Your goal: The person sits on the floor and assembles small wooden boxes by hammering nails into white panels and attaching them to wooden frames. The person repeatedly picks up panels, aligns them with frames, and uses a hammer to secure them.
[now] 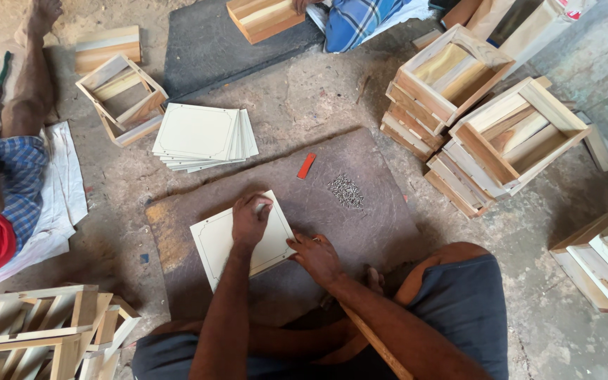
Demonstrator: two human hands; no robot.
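Observation:
A pale square panel (214, 246) with a thin outlined border lies on a dark stone slab (381, 225) in front of me. My left hand (249, 219) presses down on the panel's far edge, fingers curled. My right hand (316, 257) rests at the panel's right edge, fingers closed; I cannot tell whether it holds something small. A wooden stick (378, 345) runs beneath my right forearm. A heap of small dark nails (346, 191) sits on the slab just beyond my hands, with a small orange piece (306, 166) farther back.
A stack of similar pale panels (202, 137) lies behind the slab. Wooden frame boxes stand at back left (121, 98), stacked at right (487, 134), far right (603, 257) and lower left (43, 331). Another person (1, 176) sits at left; a third person's checked cloth (360, 21) shows at top.

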